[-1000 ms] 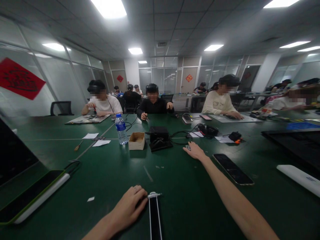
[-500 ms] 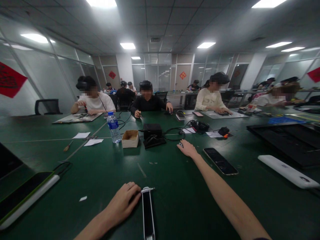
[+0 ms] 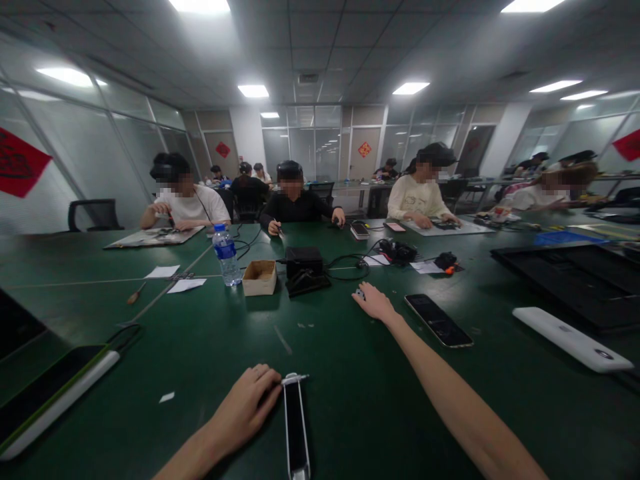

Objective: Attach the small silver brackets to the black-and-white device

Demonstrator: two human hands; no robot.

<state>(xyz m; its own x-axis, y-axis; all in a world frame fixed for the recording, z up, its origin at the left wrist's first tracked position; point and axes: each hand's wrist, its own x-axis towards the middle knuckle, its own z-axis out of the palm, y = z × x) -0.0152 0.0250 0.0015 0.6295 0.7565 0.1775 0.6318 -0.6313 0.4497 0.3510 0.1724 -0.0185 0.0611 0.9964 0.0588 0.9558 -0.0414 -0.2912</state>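
My left hand (image 3: pixel 247 403) rests on the green table (image 3: pixel 360 413) with its fingers bent. Its thumb and index finger come together at the near end of a slim white rod (image 3: pixel 295 379). That rod lies across the top of a long, narrow white-framed case (image 3: pixel 296 427) with a dark inside. Farther forward, my right hand (image 3: pixel 374 303) is stretched out low over the table, fingers curled round a small grey piece (image 3: pixel 360 293) whose kind I cannot make out. A smartphone (image 3: pixel 439 320) lies just to the right of that hand.
Ahead stand a water bottle (image 3: pixel 227 257), a small box (image 3: pixel 259 277) and a black device (image 3: pixel 305 270) with cables. To the right are a white power bank (image 3: pixel 570 339) and a large black frame (image 3: pixel 565 280). A green-edged device (image 3: pixel 55 387) lies left. Several people sit opposite.
My hands hold almost the same places; the right fingers have shifted very slightly. The view has turned a little. Across the table, a person in a pale top has moved their hands apart.
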